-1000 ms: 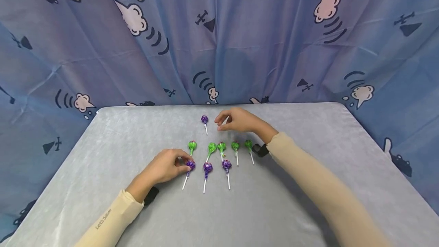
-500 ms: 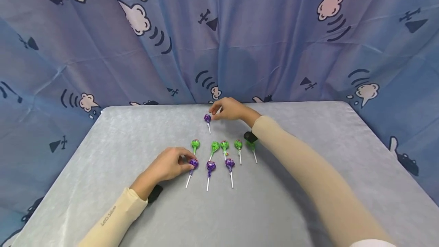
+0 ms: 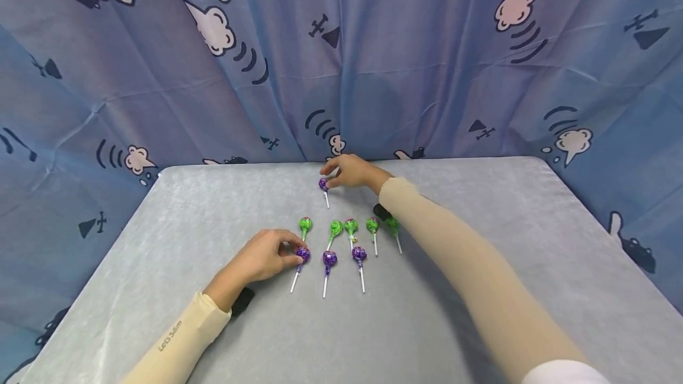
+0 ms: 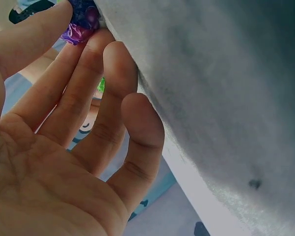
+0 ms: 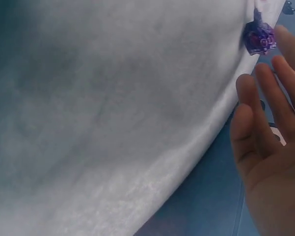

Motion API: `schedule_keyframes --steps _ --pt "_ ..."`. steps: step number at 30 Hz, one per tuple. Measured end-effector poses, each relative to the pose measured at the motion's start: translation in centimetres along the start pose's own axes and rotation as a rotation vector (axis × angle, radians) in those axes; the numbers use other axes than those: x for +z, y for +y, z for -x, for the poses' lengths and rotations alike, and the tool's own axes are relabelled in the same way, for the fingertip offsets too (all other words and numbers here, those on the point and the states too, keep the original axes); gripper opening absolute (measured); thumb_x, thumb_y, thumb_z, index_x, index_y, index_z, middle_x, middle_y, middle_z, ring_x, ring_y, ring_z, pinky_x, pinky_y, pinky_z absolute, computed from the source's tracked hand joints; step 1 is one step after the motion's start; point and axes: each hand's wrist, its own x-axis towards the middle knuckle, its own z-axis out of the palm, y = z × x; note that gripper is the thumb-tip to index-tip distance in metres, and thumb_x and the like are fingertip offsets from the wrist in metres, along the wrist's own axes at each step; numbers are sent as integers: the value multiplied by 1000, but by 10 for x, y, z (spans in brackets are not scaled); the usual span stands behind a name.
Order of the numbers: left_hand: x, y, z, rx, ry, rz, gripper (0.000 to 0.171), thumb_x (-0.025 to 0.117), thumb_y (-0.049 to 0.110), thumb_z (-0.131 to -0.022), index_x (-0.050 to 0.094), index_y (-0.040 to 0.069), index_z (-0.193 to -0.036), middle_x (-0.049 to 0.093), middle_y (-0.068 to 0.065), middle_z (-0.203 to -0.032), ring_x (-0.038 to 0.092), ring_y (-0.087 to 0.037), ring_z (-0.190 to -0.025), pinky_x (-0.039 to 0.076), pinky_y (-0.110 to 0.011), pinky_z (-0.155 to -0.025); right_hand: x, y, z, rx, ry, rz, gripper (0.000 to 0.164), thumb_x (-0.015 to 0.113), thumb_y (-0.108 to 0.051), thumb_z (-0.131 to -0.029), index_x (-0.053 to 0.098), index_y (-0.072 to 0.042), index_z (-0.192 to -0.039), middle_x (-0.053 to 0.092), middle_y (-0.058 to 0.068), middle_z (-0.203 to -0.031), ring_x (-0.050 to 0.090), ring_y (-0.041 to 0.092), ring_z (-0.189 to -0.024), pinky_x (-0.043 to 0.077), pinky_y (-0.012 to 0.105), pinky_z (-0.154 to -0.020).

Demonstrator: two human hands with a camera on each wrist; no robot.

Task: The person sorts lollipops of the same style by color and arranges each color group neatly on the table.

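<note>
My left hand (image 3: pixel 268 256) pinches the wrapped head of a purple lollipop (image 3: pixel 303 255) between thumb and fingers; its white stick points toward the near edge. In the left wrist view this purple lollipop (image 4: pixel 82 22) shows at the top, by the thumb tip. My right hand (image 3: pixel 349 172) is at the far side of the table, around another purple lollipop (image 3: pixel 323 184) that lies alone. The right wrist view shows the thumb beside that lollipop's head (image 5: pixel 260 38), while the other fingers extend loosely apart from it. Two more purple lollipops, one central (image 3: pixel 329 258) and one right (image 3: pixel 359 254), lie near the left hand.
Behind the purple row lie several green lollipops (image 3: pixel 335 228), sticks toward the near edge. The rightmost green lollipop (image 3: pixel 393 224) is close to the right sleeve (image 3: pixel 453 253). A grey-white cloth (image 3: pixel 213 194) covers the table, and a blue patterned curtain (image 3: pixel 363 76) hangs behind.
My right hand has moved left to the lone far purple lollipop, its thumb now by the candy head. The left hand keeps its hold on the front-left lollipop. The view has shifted slightly.
</note>
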Motion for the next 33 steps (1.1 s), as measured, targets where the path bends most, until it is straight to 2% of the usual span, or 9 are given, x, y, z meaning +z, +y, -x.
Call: schedule_keyframes --steps 6,17,25,33 --pt "0 -1 0 11 5 18 16 81 21 -83 78 19 -99 71 6 -91 53 -5 -70 43 -23 -64 5 0 -6 -3 -17 20 41 67 -23 -96 62 -14 -135 63 5 -137 58 24 -127 45 38 -108" --pt "0 0 1 20 5 17 15 80 21 -83 78 19 -98 71 6 -91 53 -5 -70 43 -23 -64 10 -3 -8 33 24 71 31 70 -23 -94 69 -16 -124 68 4 -126 61 20 -117 47 36 -103" --pt "0 0 1 15 3 15 16 80 20 -84 78 18 -100 71 5 -92 53 -6 -73 43 -23 -66 8 -2 -8 46 23 34 29 72 -25 -92 71 -18 -120 68 3 -124 58 21 -118 48 38 -99" --pt "1 -1 1 9 8 7 17 80 20 -84 78 19 -101 71 6 -92 53 -7 -74 43 -24 -67 -5 3 -5 6 33 19 32 73 -26 -92 71 -17 -123 70 4 -124 60 23 -120 46 41 -103"
